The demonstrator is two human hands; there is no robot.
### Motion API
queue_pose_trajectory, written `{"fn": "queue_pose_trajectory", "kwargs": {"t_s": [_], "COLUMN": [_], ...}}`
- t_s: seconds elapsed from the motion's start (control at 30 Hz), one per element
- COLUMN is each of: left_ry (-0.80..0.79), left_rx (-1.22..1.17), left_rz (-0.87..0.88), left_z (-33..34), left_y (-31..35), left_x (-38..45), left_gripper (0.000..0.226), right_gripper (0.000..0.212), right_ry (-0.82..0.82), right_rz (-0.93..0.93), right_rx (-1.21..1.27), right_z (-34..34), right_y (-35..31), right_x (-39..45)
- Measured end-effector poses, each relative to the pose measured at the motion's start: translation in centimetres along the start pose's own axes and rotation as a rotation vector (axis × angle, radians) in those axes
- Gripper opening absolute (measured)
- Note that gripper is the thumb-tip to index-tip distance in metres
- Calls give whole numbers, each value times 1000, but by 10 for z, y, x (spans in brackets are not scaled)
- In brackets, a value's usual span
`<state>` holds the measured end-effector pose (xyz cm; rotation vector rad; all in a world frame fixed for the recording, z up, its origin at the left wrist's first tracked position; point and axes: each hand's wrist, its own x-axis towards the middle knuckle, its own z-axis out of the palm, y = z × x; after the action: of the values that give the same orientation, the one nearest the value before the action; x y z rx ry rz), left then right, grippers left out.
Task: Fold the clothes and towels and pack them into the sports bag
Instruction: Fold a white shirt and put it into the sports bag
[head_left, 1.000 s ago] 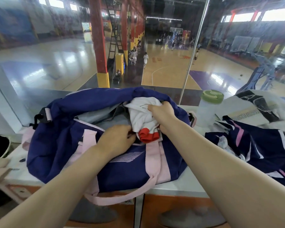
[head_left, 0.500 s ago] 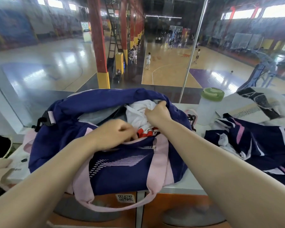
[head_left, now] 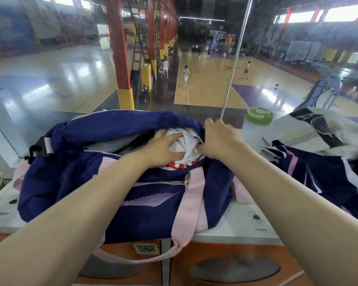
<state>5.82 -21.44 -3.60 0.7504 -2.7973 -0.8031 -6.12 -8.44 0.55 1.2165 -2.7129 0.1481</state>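
The navy sports bag with pink straps lies on the white counter, its top unzipped. A white garment with a red part sits in the opening, at its right end. My left hand lies on top of this garment with fingers spread, pressing it down. My right hand is closed at the right end of the opening, gripping the bag's far rim beside the garment. A navy and pink garment and a white towel with black marks lie unfolded to the right of the bag.
A translucent bottle with a green lid stands just behind my right hand. A glass pane and a metal pole rise behind the counter. The counter's front edge runs under the bag, with orange cabinet fronts below.
My left hand left the bag's near rim and moved onto the white garment. My right hand shifted right to the bag's rim. The garment has sunk deeper into the bag.
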Motion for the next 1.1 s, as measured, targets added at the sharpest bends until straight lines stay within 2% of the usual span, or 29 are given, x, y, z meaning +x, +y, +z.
{"fn": "queue_pose_trajectory", "kwargs": {"t_s": [0.07,0.1,0.23,0.33,0.43,0.53,0.7,0.9,1.0,1.1], "left_ry": [-27,-37,-37,-54,-84,-117,-160,-148,-114,-117], "left_rx": [44,64,136,132,133,115,184,350,207,59], "left_rz": [-20,-28,-34,-24,0,39,50,23,26,133], "left_z": [0,0,1,0,0,5,17,34,43,42], "left_y": [0,0,3,5,15,32,59,83,78,68], "left_x": [5,6,6,7,7,11,23,32,31,28], "left_gripper": [76,77,78,78,78,76,66,61,62,55], "right_gripper": [55,52,27,10,18,16,22,10,10,13], "right_ry": [-167,-178,-69,-45,-76,-49,-32,-26,12,0], "right_rz": [64,65,3,61,40,47,70,44,42,81], "right_rx": [-71,-100,-147,181,563,766,802,827,817,827], "right_z": [11,16,24,16,-2,-11,-17,-21,-21,-15], "right_y": [2,2,4,17,25,23,27,26,28,34], "right_x": [-1,-1,-2,3,2,0,1,0,-1,-1]}}
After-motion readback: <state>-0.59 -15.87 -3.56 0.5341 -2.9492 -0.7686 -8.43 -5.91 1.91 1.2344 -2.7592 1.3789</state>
